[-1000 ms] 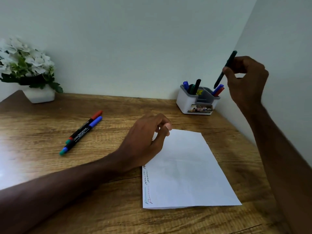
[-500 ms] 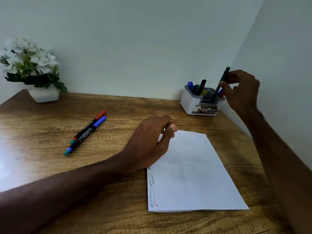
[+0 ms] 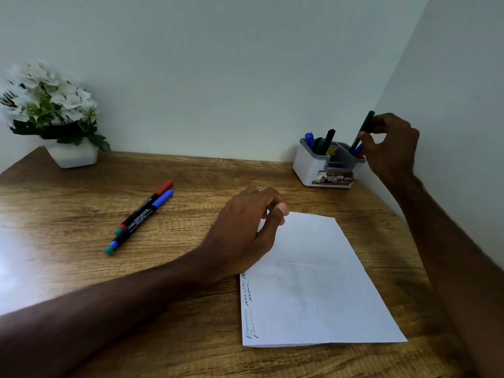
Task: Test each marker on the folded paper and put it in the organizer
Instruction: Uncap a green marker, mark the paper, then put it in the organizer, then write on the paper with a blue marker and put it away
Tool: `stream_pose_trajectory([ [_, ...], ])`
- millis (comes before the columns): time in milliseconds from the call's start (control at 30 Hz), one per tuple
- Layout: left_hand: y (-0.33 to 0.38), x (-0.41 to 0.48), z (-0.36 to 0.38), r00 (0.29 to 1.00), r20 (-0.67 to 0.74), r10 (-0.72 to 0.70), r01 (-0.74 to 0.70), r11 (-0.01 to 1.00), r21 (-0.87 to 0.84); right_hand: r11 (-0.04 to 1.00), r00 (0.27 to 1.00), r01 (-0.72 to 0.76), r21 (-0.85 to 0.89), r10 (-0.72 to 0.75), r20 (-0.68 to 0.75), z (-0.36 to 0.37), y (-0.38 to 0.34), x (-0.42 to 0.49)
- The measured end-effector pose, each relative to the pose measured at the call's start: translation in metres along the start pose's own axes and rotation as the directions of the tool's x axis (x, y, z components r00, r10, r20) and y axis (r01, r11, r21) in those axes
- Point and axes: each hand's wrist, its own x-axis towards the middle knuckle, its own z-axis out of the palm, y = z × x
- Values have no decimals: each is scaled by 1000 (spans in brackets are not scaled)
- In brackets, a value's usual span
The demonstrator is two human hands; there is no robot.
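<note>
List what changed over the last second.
The right hand lowered the dark green marker, still pinched, from above the organizer until its lower end reaches the right compartment. The left hand stays on the edge of the folded paper; the two markers on the table lie where they were.

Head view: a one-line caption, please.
Right hand holds a dark marker at the white organizer; left hand rests at the edge of the folded paper; two markers lie aside.
</note>
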Motion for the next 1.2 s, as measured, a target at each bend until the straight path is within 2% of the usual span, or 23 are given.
stream_pose_trajectory([
  [400, -1, 0, 1, 1000, -6, -6, 6, 1000, -14, 999, 995, -42, 28, 39, 90, 0, 2, -8],
  [500, -1, 0, 0, 1000, -4, 0, 0, 1000, -14, 998, 999, -6, 56, 3, 47, -2, -3, -15],
  [767, -1, 0, 0, 1000, -9, 5, -5, 1000, -6, 988, 985, 154, -16, -155, -82, -12, -36, -45],
  [967, -2, 0, -1, 999, -8, -32, 32, 999, 4, 948, 958, 284, 144, -275, -78, -19, -93, -87],
  [1067, -1, 1, -3, 998, -45, -37, 37, 999, -1, 889, 898, 401, 221, -429, 95, -17, -116, -110],
  [1133, -1, 0, -5, 996, -84, -44, 46, 999, 22, 861, 823, 447, 241, -502, 265, -15, -128, -122],
  [1200, 1, -2, -8, 992, -123, -42, 55, 993, 100, 840, 755, 469, 272, -541, 371, -14, -137, -133],
])
